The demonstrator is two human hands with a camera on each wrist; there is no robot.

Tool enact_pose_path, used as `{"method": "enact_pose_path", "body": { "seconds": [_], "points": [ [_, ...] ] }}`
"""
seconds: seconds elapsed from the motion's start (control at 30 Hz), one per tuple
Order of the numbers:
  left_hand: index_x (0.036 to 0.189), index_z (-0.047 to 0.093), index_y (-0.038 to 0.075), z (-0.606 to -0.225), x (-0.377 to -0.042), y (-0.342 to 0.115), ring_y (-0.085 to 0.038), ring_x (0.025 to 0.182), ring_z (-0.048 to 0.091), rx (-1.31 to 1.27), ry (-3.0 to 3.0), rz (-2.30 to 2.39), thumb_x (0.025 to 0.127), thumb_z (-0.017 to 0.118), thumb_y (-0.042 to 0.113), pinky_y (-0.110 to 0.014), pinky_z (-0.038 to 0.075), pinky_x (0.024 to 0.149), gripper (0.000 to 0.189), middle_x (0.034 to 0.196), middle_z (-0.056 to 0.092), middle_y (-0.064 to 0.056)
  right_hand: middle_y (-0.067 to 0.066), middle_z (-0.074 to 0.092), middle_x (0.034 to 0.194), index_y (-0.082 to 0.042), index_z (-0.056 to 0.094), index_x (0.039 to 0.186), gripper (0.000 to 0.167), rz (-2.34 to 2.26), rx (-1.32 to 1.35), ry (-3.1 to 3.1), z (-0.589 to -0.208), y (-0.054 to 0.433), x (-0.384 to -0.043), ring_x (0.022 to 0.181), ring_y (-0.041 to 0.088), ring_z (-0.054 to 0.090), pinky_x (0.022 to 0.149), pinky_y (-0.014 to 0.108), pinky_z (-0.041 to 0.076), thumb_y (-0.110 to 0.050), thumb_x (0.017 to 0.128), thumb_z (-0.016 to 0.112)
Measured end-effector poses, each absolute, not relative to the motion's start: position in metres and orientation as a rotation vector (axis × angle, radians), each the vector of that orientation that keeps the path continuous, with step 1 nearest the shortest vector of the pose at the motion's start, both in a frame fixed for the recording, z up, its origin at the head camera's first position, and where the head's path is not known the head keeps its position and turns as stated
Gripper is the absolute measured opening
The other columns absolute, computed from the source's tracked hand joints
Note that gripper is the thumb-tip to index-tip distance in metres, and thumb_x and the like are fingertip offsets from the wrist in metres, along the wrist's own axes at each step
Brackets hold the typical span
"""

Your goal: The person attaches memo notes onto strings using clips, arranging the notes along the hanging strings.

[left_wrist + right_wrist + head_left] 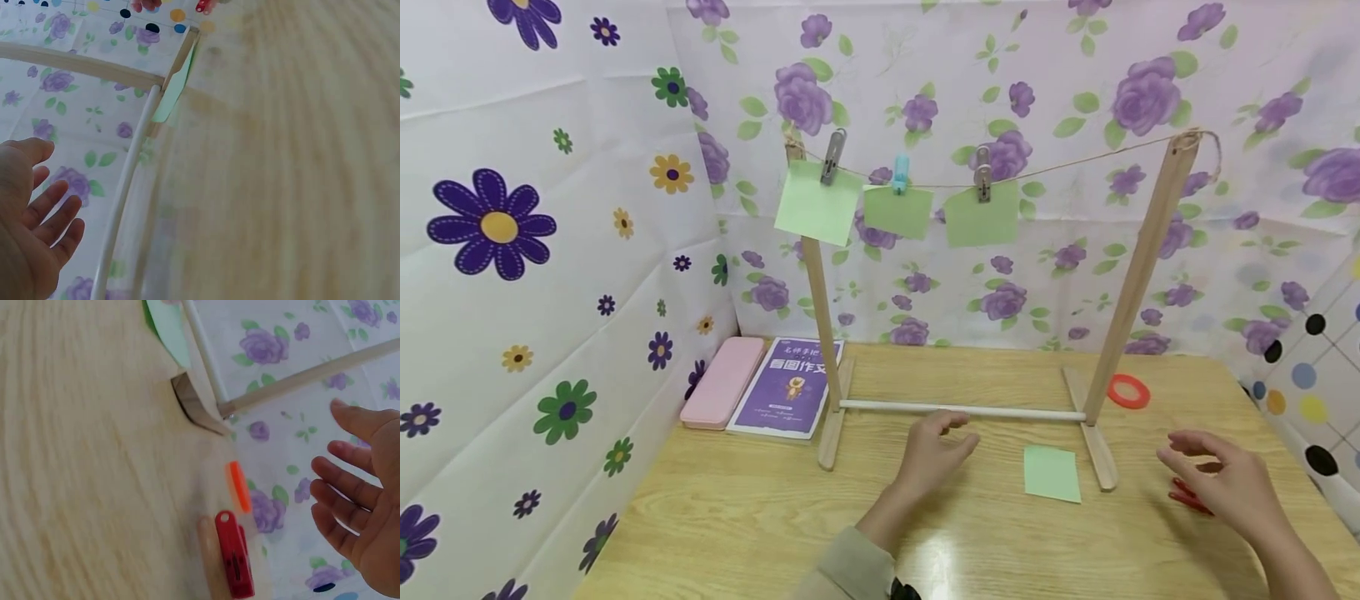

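Observation:
My left hand (931, 454) hovers over the table behind the frame's white rod (962, 410), fingers loosely bent and holding nothing. My right hand (1236, 483) is over the table's right side, its fingers relaxed and apart. Partly hidden below it lies a red clip (1187, 496), seen more fully in the right wrist view (235, 556) beside a tan strip I cannot identify. A green paper square (1051, 473) lies between the hands. On the string (1090, 157) hang three green papers, held by a metal clip (832, 158), a blue clip (901, 175) and another metal clip (982, 175).
The wooden frame's right post (1142, 275) and left post (820, 308) stand on feet on the table. Behind the right foot lies a red ring (1128, 391). A purple book (786, 387) and a pink case (724, 382) lie at the back left. Flowered cloth covers the walls.

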State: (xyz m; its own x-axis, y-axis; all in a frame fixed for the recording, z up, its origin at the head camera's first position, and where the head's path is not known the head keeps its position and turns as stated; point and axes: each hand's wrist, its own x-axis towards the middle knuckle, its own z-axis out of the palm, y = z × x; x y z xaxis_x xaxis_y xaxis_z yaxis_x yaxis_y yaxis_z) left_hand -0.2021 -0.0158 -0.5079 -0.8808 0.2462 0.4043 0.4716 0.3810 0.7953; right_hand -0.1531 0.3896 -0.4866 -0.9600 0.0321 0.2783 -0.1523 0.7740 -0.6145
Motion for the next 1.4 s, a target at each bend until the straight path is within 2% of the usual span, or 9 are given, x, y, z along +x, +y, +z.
{"method": "enact_pose_path", "body": {
  "seconds": [0.07, 0.17, 0.27, 0.5, 0.73, 0.97, 1.13, 1.33, 1.4],
  "points": [
    [0.118, 0.072, 0.005, -0.513, -0.2, -0.01, -0.02, 0.108, 0.067, -0.677, -2.445, -1.507, 0.094, 0.075, 0.02, -0.04, 0.058, 0.093, 0.028, 0.116, 0.072, -0.007, 0.021, 0.071, 0.114, -0.005, 0.07, 0.12, 0.042, 0.931, 0.098, -2.771, -0.492, 0.398, -0.152, 0.09, -0.012, 0.056, 0.063, 0.012, 0.052, -0.036, 0.093, 0.076],
    [0.12, 0.071, 0.005, -0.519, -0.198, -0.002, -0.016, 0.11, 0.065, -0.709, -2.506, -1.501, 0.095, 0.074, 0.023, -0.035, 0.057, 0.095, 0.031, 0.118, 0.071, -0.004, 0.023, 0.069, 0.119, -0.003, 0.068, 0.125, 0.05, 0.868, 0.13, -2.873, -0.499, 0.408, -0.151, 0.098, 0.01, 0.064, 0.067, 0.017, 0.054, -0.039, 0.09, 0.078],
    [0.12, 0.071, 0.006, -0.525, -0.198, 0.007, -0.014, 0.11, 0.064, -0.72, -2.536, -1.484, 0.095, 0.074, 0.025, -0.031, 0.056, 0.096, 0.031, 0.118, 0.071, -0.003, 0.023, 0.068, 0.12, -0.001, 0.067, 0.125, 0.054, 0.826, 0.184, -2.926, -0.506, 0.416, -0.152, 0.101, 0.023, 0.064, 0.07, 0.024, 0.058, -0.038, 0.087, 0.081],
    [0.123, 0.071, 0.009, -0.53, -0.203, 0.029, -0.014, 0.113, 0.064, -0.702, -2.589, -1.577, 0.095, 0.075, 0.023, -0.028, 0.055, 0.097, 0.031, 0.12, 0.069, 0.001, 0.016, 0.073, 0.111, 0.0, 0.068, 0.12, 0.053, 0.839, 0.26, -2.968, -0.518, 0.421, -0.155, 0.09, 0.003, 0.064, 0.071, 0.025, 0.059, -0.031, 0.081, 0.087],
    [0.129, 0.068, 0.016, -0.532, -0.209, 0.05, -0.009, 0.113, 0.06, -0.724, -2.763, -1.428, 0.091, 0.078, 0.03, -0.022, 0.051, 0.097, 0.042, 0.124, 0.064, 0.006, 0.011, 0.075, 0.106, 0.001, 0.069, 0.117, 0.046, 0.927, 0.322, -2.991, -0.525, 0.42, -0.154, 0.087, 0.0, 0.065, 0.071, 0.022, 0.06, -0.021, 0.081, 0.087],
    [0.141, 0.057, 0.023, -0.532, -0.209, 0.063, -0.01, 0.111, 0.056, -0.684, -2.979, -1.122, 0.084, 0.08, 0.052, -0.026, 0.051, 0.095, 0.068, 0.126, 0.056, 0.005, 0.005, 0.073, 0.101, -0.001, 0.069, 0.119, 0.053, 0.917, 0.311, -3.023, -0.526, 0.419, -0.153, 0.084, 0.001, 0.063, 0.069, 0.022, 0.058, -0.029, 0.079, 0.088],
    [0.146, 0.051, 0.021, -0.53, -0.21, 0.067, -0.01, 0.107, 0.053, -0.682, -3.091, -0.869, 0.081, 0.081, 0.055, -0.024, 0.049, 0.091, 0.079, 0.123, 0.053, 0.004, 0.003, 0.071, 0.102, -0.002, 0.069, 0.119, 0.058, 0.931, 0.284, -3.065, -0.525, 0.419, -0.152, 0.084, 0.002, 0.062, 0.069, 0.022, 0.057, -0.033, 0.075, 0.09],
    [0.135, 0.064, 0.021, -0.521, -0.215, 0.064, -0.007, 0.09, 0.047, -0.818, -3.136, -0.784, 0.08, 0.086, 0.046, -0.019, 0.043, 0.076, 0.065, 0.107, 0.054, 0.006, 0.005, 0.071, 0.099, 0.001, 0.072, 0.11, 0.051, 0.857, 0.216, -3.148, -0.518, 0.42, -0.153, 0.085, 0.014, 0.063, 0.066, 0.023, 0.054, -0.035, 0.078, 0.088],
    [0.115, 0.071, 0.015, -0.52, -0.217, 0.062, -0.006, 0.08, 0.044, -0.861, -3.121, -0.857, 0.08, 0.088, 0.041, -0.018, 0.039, 0.069, 0.047, 0.093, 0.051, 0.007, 0.005, 0.071, 0.096, 0.001, 0.073, 0.108, 0.049, 0.827, 0.223, -3.164, -0.516, 0.42, -0.152, 0.083, 0.015, 0.062, 0.065, 0.024, 0.054, -0.036, 0.079, 0.087]
  ]
}}
